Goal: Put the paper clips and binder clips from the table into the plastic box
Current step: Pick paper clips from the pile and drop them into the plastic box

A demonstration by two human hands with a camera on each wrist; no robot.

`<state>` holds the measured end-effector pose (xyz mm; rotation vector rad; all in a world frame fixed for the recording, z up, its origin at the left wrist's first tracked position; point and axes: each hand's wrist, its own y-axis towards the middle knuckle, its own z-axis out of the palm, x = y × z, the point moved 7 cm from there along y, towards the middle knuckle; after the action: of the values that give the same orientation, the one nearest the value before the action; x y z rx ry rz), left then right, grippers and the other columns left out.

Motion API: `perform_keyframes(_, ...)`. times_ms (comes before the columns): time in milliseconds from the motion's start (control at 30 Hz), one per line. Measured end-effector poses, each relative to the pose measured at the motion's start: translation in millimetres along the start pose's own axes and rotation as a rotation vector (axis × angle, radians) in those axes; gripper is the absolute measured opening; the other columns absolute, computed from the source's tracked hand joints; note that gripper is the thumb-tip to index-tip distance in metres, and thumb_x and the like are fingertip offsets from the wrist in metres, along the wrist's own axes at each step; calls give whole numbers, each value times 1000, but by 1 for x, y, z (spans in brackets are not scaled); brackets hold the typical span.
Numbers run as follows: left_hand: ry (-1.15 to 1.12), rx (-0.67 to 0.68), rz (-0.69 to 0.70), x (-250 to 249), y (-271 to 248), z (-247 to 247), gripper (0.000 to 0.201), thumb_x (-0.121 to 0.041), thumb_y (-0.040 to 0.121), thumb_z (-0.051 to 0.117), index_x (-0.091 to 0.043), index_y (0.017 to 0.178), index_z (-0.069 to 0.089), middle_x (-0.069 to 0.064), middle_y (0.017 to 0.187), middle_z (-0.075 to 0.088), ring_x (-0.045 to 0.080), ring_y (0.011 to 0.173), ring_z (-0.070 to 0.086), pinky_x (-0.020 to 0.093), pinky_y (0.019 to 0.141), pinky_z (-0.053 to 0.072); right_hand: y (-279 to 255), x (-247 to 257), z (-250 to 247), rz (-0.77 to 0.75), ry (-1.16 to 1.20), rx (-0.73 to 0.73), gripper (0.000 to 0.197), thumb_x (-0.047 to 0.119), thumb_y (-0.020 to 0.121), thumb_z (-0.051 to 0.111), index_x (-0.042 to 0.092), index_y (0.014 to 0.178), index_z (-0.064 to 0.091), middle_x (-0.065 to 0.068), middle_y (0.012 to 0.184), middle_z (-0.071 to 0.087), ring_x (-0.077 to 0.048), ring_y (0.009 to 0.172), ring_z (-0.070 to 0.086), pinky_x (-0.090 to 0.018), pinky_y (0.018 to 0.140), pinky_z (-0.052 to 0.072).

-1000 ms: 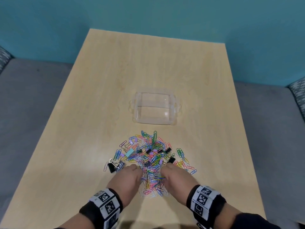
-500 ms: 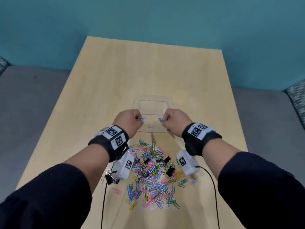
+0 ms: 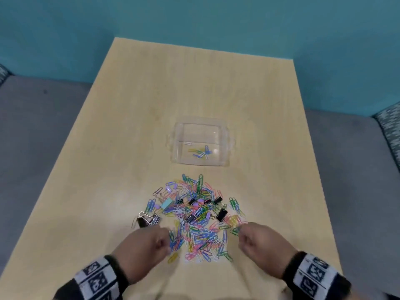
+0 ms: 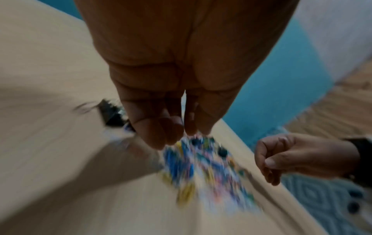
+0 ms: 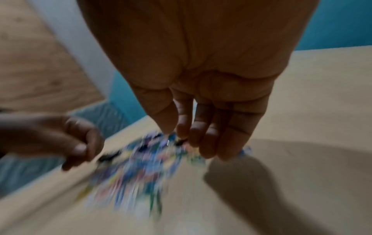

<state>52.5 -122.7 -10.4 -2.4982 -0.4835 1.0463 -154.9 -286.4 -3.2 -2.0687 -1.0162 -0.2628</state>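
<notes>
A clear plastic box (image 3: 200, 126) stands mid-table with a few paper clips (image 3: 201, 152) lying in it. Just in front of it lies a heap of coloured paper clips (image 3: 194, 215) mixed with black binder clips (image 3: 221, 215), a larger black one (image 3: 145, 220) at its left edge and a light-teal one (image 3: 166, 204). My left hand (image 3: 165, 240) hovers at the heap's near left side and my right hand (image 3: 242, 231) at its near right side. In the blurred wrist views the left hand's fingers (image 4: 171, 132) and the right hand's fingers (image 5: 209, 136) point down loosely over the clips and hold nothing.
The light wooden table (image 3: 194, 83) runs back to a teal wall (image 3: 194, 18). Grey upholstered seating (image 3: 32, 126) flanks it on both sides, with patterned cushions (image 3: 389, 126) at the far right.
Both hands were pinching clips over the box half a second ago. Those clips now lie in the box, and both hands have come back, empty, to the near edge of the heap.
</notes>
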Motion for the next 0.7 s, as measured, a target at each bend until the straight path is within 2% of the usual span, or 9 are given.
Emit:
perform_keyframes(67, 23, 129, 20, 4, -18, 35, 18, -43, 75, 51, -26, 81, 53, -19, 76, 45, -7, 65, 42, 14, 66, 34, -20, 4, 38, -50, -230, 147, 16, 36, 82, 37, 24, 83, 48, 2, 91, 54, -19, 82, 53, -32, 74, 45)
perform_keyframes(100, 38, 134, 43, 2, -21, 46, 17, -42, 77, 50, -26, 81, 53, -19, 79, 44, -7, 68, 43, 15, 70, 37, -23, 7, 51, -86, -324, 134, 11, 31, 80, 44, 23, 84, 50, 1, 91, 55, -21, 82, 56, -30, 70, 47)
perform_keyframes(200, 178, -2, 125, -9, -10, 62, 13, -37, 80, 45, -26, 75, 50, -11, 84, 49, 9, 79, 54, 26, 70, 47, -12, 24, 72, -169, -426, -27, 19, 22, 66, 63, 25, 80, 52, 4, 82, 56, -20, 74, 56, -28, 57, 52)
perform_keyframes(333, 271, -181, 102, -20, 8, 49, 11, -32, 78, 54, -25, 73, 47, -4, 81, 49, 22, 77, 55, 33, 61, 49, 14, 63, 62, -252, -374, -198, 22, 19, 70, 64, 25, 89, 54, 2, 87, 55, -21, 79, 53, -30, 64, 50)
perform_keyframes(400, 269, -251, 22, -18, 5, 38, 15, -34, 77, 61, -24, 82, 51, -3, 85, 48, 21, 79, 50, 35, 62, 48, 14, 70, 56, -233, -348, -254, 14, 19, 77, 56, 23, 89, 52, 1, 91, 54, -23, 84, 51, -33, 68, 49)
perform_keyframes(467, 271, -270, -47, -12, -3, 35, 29, -39, 76, 65, -25, 97, 53, -3, 93, 47, 20, 84, 43, 32, 68, 45, 4, 60, 49, -116, -285, -295, 16, 23, 77, 60, 24, 89, 49, 3, 94, 51, -22, 87, 51, -31, 66, 48)
perform_keyframes(567, 279, -226, -57, -10, -13, 46, 57, -46, 71, 68, -28, 120, 47, -4, 105, 48, 21, 91, 43, 32, 76, 48, -10, 43, 54, 53, -231, -233, 38, 34, 85, 55, 25, 120, 44, 2, 118, 45, -23, 106, 43, -31, 82, 46)
perform_keyframes(633, 349, -196, -33, -15, -11, 54, 72, -49, 65, 72, -29, 128, 44, -2, 109, 53, 22, 91, 48, 34, 72, 53, -9, 39, 62, 64, -231, -196, 57, 41, 86, 52, 26, 138, 31, 0, 130, 38, -25, 114, 38, -34, 91, 43)
perform_keyframes(700, 412, -197, -9, -23, -3, 58, 78, -52, 63, 73, -28, 132, 44, 1, 112, 56, 24, 90, 51, 36, 68, 54, 0, 45, 65, 26, -260, -206, 68, 45, 83, 56, 28, 142, 26, -2, 135, 39, -27, 115, 41, -38, 90, 46)
